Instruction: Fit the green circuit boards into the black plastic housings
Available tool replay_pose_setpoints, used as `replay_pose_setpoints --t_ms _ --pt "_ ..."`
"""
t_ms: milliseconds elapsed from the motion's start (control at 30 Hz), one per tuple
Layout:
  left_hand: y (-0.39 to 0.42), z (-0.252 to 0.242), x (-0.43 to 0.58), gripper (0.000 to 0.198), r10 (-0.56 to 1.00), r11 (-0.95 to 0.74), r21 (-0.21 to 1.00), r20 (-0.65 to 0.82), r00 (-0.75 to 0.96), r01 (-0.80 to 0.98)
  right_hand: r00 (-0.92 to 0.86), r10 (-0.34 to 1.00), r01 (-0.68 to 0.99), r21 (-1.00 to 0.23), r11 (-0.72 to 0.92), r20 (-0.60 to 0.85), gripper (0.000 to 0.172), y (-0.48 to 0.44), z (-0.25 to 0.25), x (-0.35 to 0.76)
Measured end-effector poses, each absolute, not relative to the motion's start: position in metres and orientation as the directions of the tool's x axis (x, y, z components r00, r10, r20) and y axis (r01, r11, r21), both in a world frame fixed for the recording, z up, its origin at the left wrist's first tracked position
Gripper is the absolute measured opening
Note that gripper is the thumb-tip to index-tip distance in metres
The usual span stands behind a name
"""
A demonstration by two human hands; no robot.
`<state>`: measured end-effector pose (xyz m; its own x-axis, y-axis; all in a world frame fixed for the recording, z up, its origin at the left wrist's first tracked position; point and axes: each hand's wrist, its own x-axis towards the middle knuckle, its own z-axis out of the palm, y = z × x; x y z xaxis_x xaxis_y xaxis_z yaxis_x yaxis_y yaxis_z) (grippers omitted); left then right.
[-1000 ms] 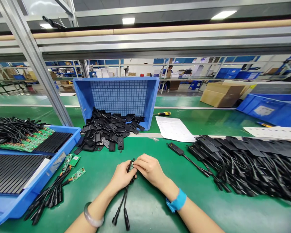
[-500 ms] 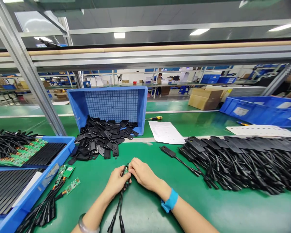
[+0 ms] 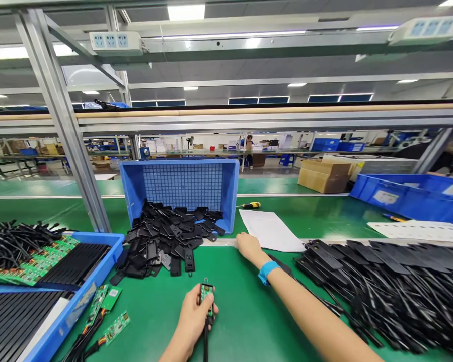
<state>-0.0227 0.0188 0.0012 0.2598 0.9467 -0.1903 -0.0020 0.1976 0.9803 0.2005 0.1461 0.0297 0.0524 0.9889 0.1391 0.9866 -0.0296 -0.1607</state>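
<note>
My left hand (image 3: 197, 311) is closed around a black casing with a green circuit board (image 3: 207, 290) in it, thumb on the board, black cables hanging below. Farther forward, my right hand (image 3: 248, 247) lies by the table's metal strip, beside the left edge of a white paper (image 3: 271, 230); its fingers are curled, and what they hold, if anything, is hidden. Black plastic covers (image 3: 162, 236) spill out of a tipped blue crate (image 3: 231, 201) ahead of my left hand. Loose green boards with cables (image 3: 116, 328) lie to its left.
A blue tray (image 3: 115, 246) with boards and black strips stands at the left. Many cabled black units (image 3: 392, 281) are piled at the right. A yellow screwdriver (image 3: 253, 205), a cardboard box (image 3: 322, 176) and blue bins (image 3: 407, 196) stand or lie behind. A metal post (image 3: 66, 120) rises at the left.
My right hand has left the casing and moved forward and right to the paper's edge. My left hand still holds the casing. The view has tilted upward.
</note>
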Motion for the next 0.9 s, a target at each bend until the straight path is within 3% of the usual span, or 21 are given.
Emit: replay_pose_setpoints --t_ms 167,300,367,500,667,900 --pt "0.023 -0.012 -0.019 0.071 0.948 0.203 0.979 -0.2 0.249 0.014 -0.093 0.981 0.969 -0.211 0.129 0.173 0.023 0.199 0.038 0.162" --pt "0.029 -0.035 -0.017 0.069 0.958 0.176 0.984 -0.168 0.235 -0.014 -0.028 0.983 0.955 -0.285 0.08 0.182 0.065 0.248 0.034 0.135" --pt "0.031 -0.044 -0.016 0.063 0.964 0.148 0.988 -0.133 0.229 -0.046 0.03 0.989 0.946 -0.323 0.019 0.144 0.076 0.264 0.028 0.125" --pt "0.031 -0.043 -0.014 0.051 0.965 0.142 0.99 -0.137 0.223 -0.008 -0.024 0.995 0.93 -0.363 0.057 0.095 0.07 0.268 0.013 0.094" --pt "0.026 -0.022 -0.013 0.049 0.956 0.203 0.975 -0.216 0.197 0.086 -0.105 0.984 0.912 -0.38 0.154 0.145 0.062 0.231 0.004 0.05" --pt "0.021 0.002 -0.021 0.046 0.942 0.192 0.981 -0.195 0.273 0.039 -0.239 0.954 0.858 -0.42 0.295 0.181 0.06 0.167 0.006 0.021"
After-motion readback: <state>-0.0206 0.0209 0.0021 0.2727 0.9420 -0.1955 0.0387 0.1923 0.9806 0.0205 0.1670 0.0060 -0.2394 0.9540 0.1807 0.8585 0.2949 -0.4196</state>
